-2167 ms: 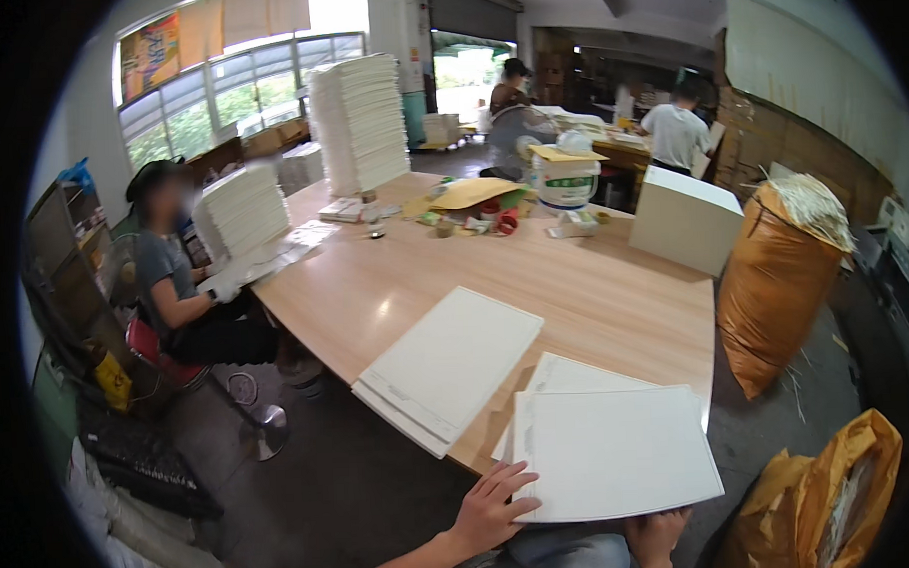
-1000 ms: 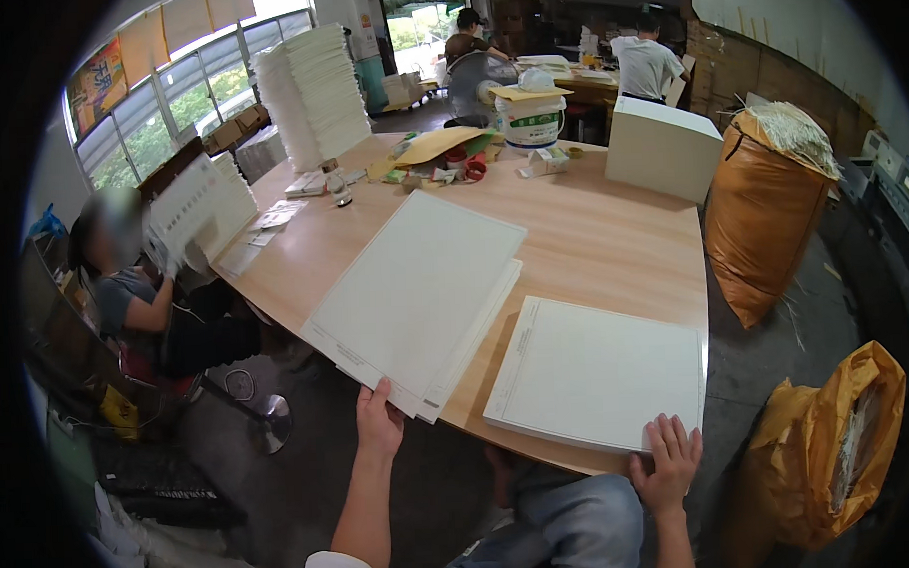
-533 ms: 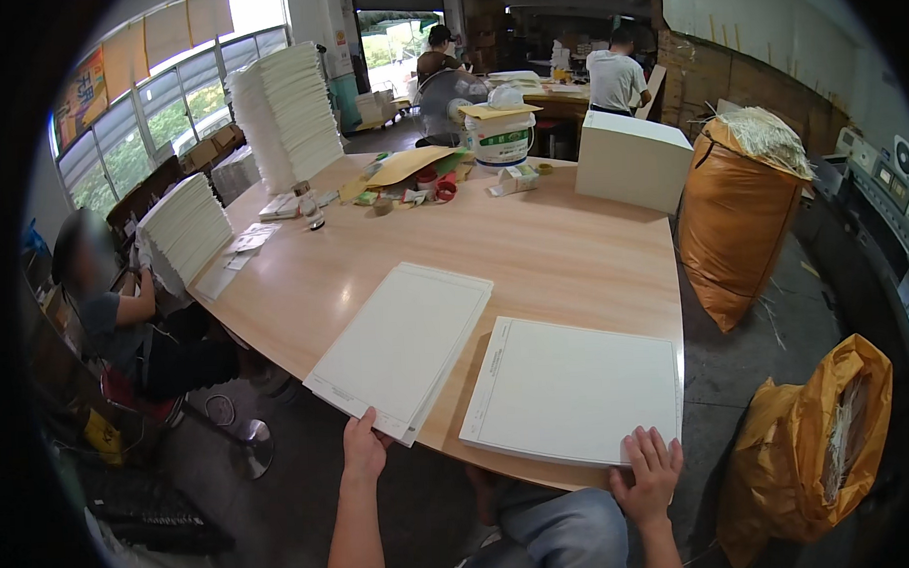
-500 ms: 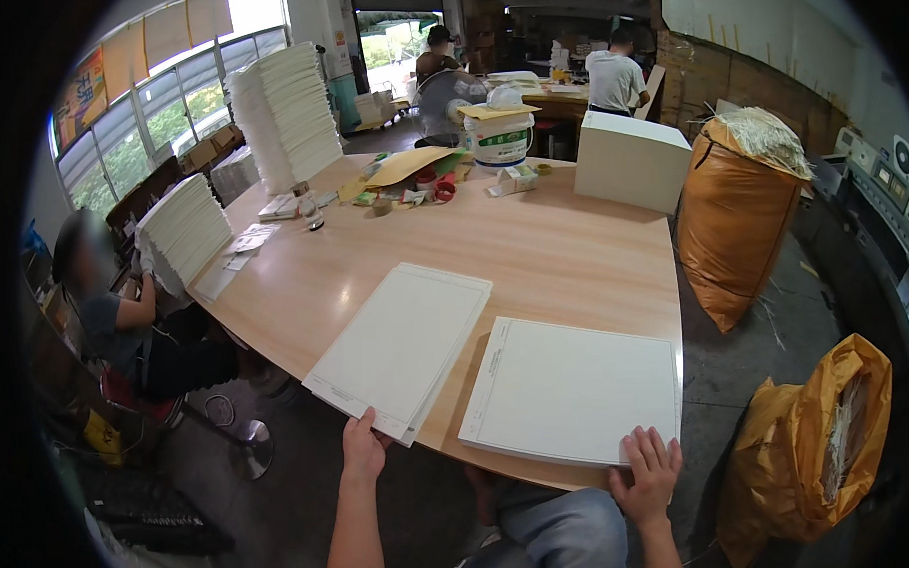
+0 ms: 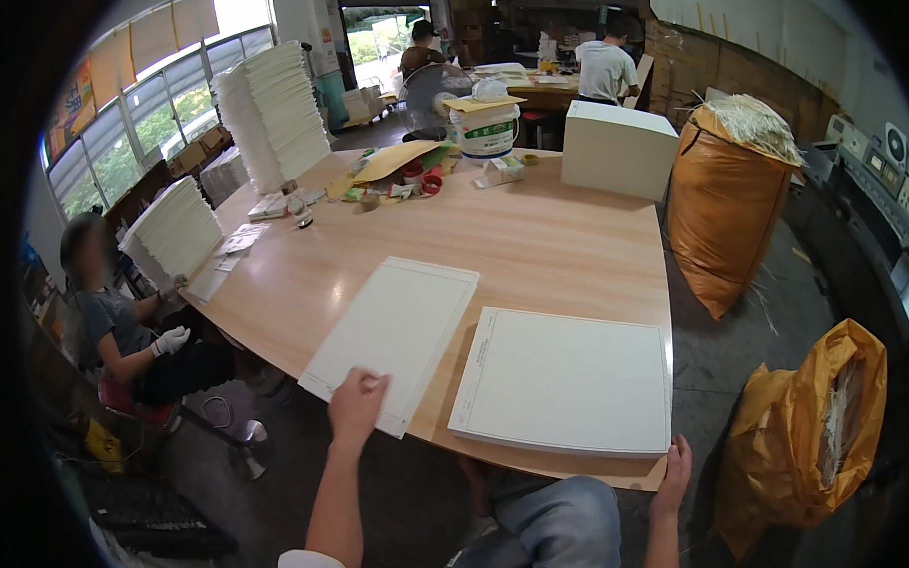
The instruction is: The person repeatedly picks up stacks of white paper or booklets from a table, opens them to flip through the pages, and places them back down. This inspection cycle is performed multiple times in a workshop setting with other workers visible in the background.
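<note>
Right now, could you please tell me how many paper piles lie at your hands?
2: the left pile, left hand over its near end; the right pile, right hand by its near right corner.

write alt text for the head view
A person's left hand is over the near end of the left stack of white sheets, the right hand by a corner of the right stack, on a pale wood-grain table. A gloved co-worker sits farther left.

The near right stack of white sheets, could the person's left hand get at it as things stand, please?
Probably yes: the left hand is at the near left stack; only a strip of wood-grain tabletop separates that from the near right stack.
</note>
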Demonstrator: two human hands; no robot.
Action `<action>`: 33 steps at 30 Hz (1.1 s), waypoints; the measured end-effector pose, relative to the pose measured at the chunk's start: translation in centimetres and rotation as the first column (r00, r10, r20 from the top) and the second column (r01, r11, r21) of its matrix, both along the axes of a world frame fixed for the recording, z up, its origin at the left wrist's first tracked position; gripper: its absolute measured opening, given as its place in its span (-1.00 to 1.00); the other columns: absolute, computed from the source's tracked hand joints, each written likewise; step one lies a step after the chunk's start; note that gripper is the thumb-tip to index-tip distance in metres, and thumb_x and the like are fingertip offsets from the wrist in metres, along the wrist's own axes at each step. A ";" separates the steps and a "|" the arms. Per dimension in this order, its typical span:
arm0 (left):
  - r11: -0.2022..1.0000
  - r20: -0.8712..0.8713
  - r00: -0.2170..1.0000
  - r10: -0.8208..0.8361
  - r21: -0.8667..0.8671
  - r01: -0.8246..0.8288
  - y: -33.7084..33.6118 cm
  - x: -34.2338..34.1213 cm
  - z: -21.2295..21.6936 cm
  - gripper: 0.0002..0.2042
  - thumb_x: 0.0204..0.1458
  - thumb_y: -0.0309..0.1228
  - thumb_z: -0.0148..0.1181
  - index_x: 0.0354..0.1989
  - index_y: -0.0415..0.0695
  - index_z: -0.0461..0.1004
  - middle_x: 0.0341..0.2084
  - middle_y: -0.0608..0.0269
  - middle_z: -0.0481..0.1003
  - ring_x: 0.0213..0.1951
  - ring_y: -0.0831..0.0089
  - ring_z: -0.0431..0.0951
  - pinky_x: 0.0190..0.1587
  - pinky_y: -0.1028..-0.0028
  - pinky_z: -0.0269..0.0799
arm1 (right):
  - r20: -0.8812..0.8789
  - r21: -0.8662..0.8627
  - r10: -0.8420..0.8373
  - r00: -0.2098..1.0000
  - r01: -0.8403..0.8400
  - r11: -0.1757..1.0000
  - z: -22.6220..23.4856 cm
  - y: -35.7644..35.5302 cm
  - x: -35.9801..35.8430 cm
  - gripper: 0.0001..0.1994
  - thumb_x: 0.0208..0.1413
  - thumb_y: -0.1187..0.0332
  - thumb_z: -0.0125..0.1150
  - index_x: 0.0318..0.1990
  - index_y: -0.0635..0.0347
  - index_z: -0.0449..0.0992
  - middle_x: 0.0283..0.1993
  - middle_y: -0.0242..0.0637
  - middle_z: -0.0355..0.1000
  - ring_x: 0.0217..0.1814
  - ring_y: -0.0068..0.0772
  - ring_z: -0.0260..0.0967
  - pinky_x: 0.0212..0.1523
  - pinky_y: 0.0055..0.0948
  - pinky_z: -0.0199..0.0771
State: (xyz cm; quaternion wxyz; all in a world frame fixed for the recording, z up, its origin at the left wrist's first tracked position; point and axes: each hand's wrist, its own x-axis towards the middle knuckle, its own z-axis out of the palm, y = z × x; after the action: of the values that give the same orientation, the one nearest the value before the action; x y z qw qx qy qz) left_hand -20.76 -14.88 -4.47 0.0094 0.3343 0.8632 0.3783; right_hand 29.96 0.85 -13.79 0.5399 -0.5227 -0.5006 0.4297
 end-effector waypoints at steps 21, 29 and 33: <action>0.919 -0.398 0.914 -0.075 -0.383 -0.091 8.6 -13.0 -4.4 -0.46 0.00 -0.16 0.49 0.03 -0.13 0.36 -0.03 0.05 0.43 0.05 0.07 0.54 -0.02 0.07 0.61 | -0.247 -0.073 -0.004 0.969 -0.015 0.997 -1.4 1.1 0.4 -0.50 0.56 -0.02 -0.13 0.15 0.27 0.53 0.10 -0.29 0.51 0.14 -0.41 0.47 0.20 -0.33 0.42; 0.823 -0.492 0.826 0.274 -0.324 -0.466 11.3 -21.1 -7.0 -0.56 0.23 -0.14 0.29 0.13 -0.19 0.41 0.03 -0.06 0.50 0.09 0.02 0.56 0.06 0.02 0.58 | 0.125 -0.068 -0.012 0.992 0.021 0.997 -4.0 0.5 2.5 -0.47 0.57 0.08 -0.19 0.34 0.40 0.38 0.32 -0.13 0.40 0.32 -0.16 0.34 0.36 -0.12 0.35; 0.949 -0.269 0.954 0.131 -0.245 -0.199 11.7 -16.8 -7.0 -0.78 0.28 -0.24 0.19 -0.13 -0.16 0.49 -0.15 0.00 0.58 -0.04 -0.01 0.60 0.05 0.05 0.53 | 0.150 -0.025 -0.091 0.984 0.096 0.995 -5.2 0.4 2.8 -0.48 0.54 0.06 -0.11 0.27 0.40 0.46 0.26 -0.10 0.47 0.27 -0.16 0.40 0.35 -0.17 0.36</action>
State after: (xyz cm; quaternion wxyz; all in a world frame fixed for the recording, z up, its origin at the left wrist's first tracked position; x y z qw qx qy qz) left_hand -37.54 -3.20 -11.51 -0.0856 0.3008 0.9259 0.2118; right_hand 32.76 1.22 -18.98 0.5122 -0.5848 -0.5074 0.3717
